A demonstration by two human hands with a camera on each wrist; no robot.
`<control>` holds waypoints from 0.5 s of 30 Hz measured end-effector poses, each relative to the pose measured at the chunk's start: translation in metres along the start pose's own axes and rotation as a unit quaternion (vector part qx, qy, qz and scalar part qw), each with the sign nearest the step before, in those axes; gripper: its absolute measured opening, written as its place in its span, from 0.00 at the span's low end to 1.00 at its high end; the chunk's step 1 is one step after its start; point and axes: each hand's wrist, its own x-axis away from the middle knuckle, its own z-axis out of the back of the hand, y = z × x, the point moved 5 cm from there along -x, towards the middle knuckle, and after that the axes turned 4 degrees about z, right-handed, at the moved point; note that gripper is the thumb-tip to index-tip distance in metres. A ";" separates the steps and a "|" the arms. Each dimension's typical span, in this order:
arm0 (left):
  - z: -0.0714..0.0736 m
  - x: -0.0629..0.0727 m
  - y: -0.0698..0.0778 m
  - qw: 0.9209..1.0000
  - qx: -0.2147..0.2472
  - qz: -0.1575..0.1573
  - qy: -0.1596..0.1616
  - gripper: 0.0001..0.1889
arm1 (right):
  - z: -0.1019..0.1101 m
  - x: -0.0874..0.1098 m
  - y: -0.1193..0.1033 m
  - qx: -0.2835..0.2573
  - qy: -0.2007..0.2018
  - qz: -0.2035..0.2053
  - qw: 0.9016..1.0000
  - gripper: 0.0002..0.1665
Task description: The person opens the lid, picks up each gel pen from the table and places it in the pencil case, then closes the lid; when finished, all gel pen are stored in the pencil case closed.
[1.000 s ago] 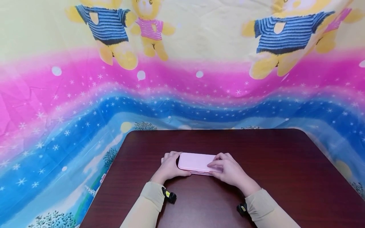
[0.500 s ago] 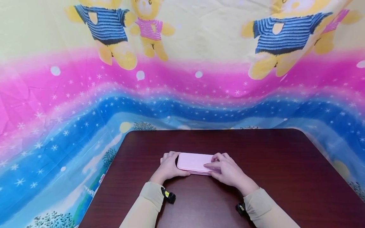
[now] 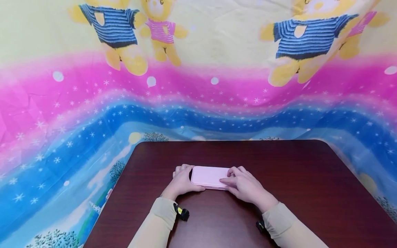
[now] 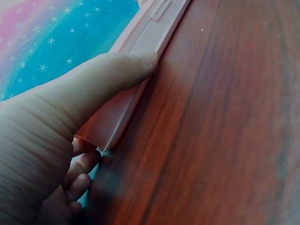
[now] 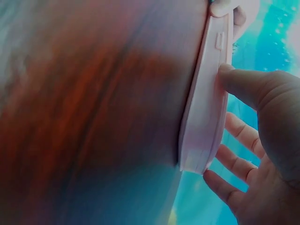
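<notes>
A flat pink pencil case (image 3: pixel 206 175) with rounded corners lies on the dark wooden table, its lid down. My left hand (image 3: pixel 180 181) grips its left end, the thumb along the front wall and the other fingers behind the end. At the right end, my right hand (image 3: pixel 246 186) holds the case with the thumb at the front edge and a forefinger over the lid. The right wrist view shows a small raised latch (image 5: pixel 219 41) on the front wall, with the right thumb against the upper edge and fingers spread by the end.
The brown table (image 3: pixel 279 162) has rounded far corners. Behind it hangs a printed cloth (image 3: pixel 214 96) with bears and snowflakes. A black strap device (image 3: pixel 183 213) sits at the left wrist, another one (image 3: pixel 260 226) at the right.
My right hand has slid slightly left over the lid. The left hand keeps its hold, and the whole view has drifted a little.
</notes>
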 end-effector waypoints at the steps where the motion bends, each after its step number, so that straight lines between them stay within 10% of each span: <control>1: 0.001 0.000 0.000 1.000 0.001 0.001 0.000 0.56 | 0.000 -0.001 0.000 0.002 -0.001 0.004 1.000 0.22; 15: 0.000 0.002 0.000 1.000 0.004 0.000 -0.005 0.55 | 0.002 -0.002 -0.001 0.008 -0.008 0.004 1.000 0.21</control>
